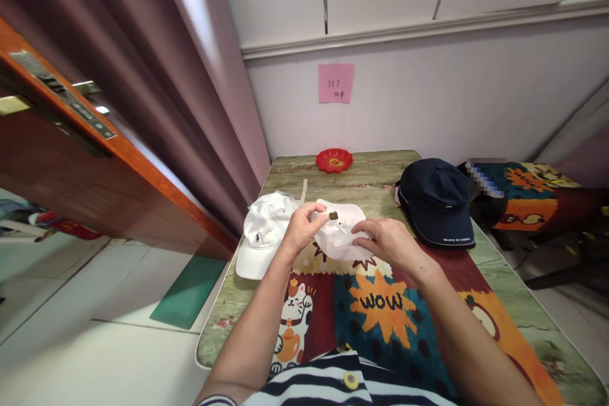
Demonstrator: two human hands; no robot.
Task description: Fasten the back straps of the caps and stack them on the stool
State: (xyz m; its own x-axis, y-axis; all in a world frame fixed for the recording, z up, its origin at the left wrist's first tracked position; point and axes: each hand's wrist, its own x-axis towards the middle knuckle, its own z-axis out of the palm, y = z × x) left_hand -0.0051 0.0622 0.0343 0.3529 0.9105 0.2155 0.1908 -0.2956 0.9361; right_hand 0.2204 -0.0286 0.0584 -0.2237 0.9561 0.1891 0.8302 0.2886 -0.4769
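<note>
Through the head view, I had both forearms reaching forward over the table (380,187), converging on a pale pink cap (345,247). My left hand (304,225) came in angled, thumb and fingers pinched on the cap's edge beside a small brass-coloured buckle; my right hand (383,238) pointed inward, its fingers closed on the opposite side. The held cap was above the printed cloth (318,317), between a white cap (269,228) and a navy cap (435,203). A small dark horse-rider emblem marked the white one; tiny lettering on the navy brim looked like "BELIEVE IN YOURSELF". The cloth read "WOW", and the pink wall note (335,84) read "357" above smaller handwriting.
</note>
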